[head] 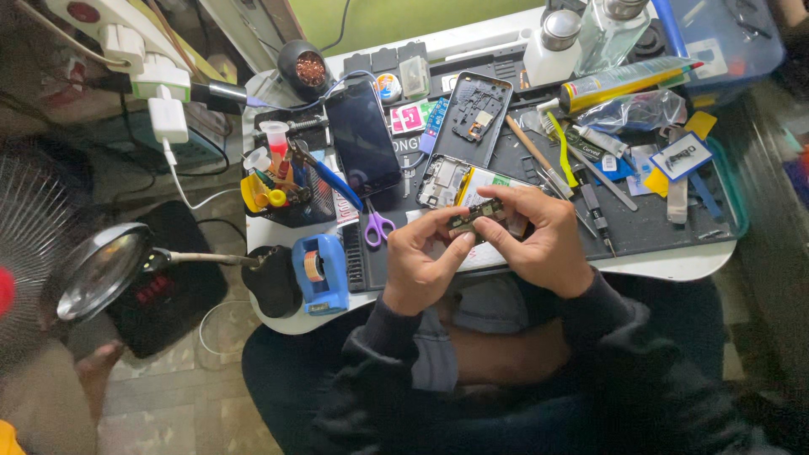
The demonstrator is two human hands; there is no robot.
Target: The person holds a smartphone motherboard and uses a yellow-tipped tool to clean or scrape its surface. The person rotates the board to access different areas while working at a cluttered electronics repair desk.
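a round magnifier lamp [99,270] hung off the left of the white desk [674,265], beside a blue tape dispenser [320,274] and purple-handled scissors [377,226]. a dark phone screen [363,139] lay further back. at the front edge the left hand [419,261] and right hand [539,240] met, fingertips of both pinching a small circuit board [476,216] held just above the mat. behind it lay an opened phone body [459,181] and a separate frame [474,118]. tweezers and screwdrivers [590,190] were scattered to the right.
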